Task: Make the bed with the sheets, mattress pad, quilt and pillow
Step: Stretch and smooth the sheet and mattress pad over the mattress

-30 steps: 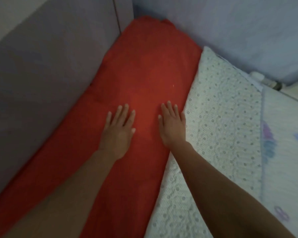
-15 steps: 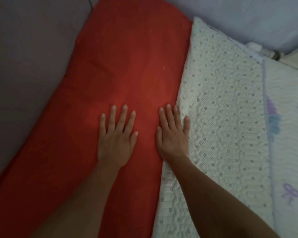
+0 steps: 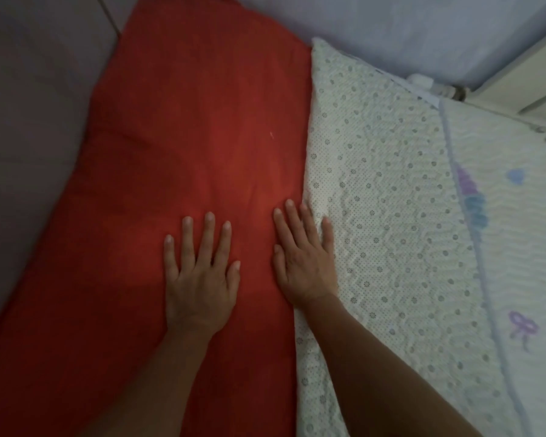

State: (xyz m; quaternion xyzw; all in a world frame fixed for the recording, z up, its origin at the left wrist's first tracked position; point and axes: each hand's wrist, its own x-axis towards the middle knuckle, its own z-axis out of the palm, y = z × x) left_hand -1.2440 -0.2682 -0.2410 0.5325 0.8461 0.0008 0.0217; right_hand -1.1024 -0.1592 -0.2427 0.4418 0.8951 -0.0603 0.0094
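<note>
The left hand point(image 3: 199, 279) lies flat, palm down, on the red sheet point(image 3: 202, 121), and its fingers point(image 3: 207, 238) are straight and a little spread, with small gaps between them. The right hand point(image 3: 303, 266) also lies flat, just beside the left one but not touching it. Its fingers point(image 3: 293, 225) are straight and held close together, and they pinch nothing. The index, middle and ring fingers rest on the red sheet, while the little finger rests on the edge of the white dotted mattress pad point(image 3: 391, 231). This pad begins directly at the outer side of the right fingers and goes away to the right of them. The red sheet is under both palms, and it goes on ahead of the fingertips and also to the left of the left fingers, where it meets a grey wall point(image 3: 29, 121). Far ahead of the fingertips stands a lilac wall point(image 3: 391, 26). Well to the right of the right fingers, past the dotted pad, lies a pale cover with purple and blue figures point(image 3: 517, 247); I cannot tell if it is the quilt.
</note>
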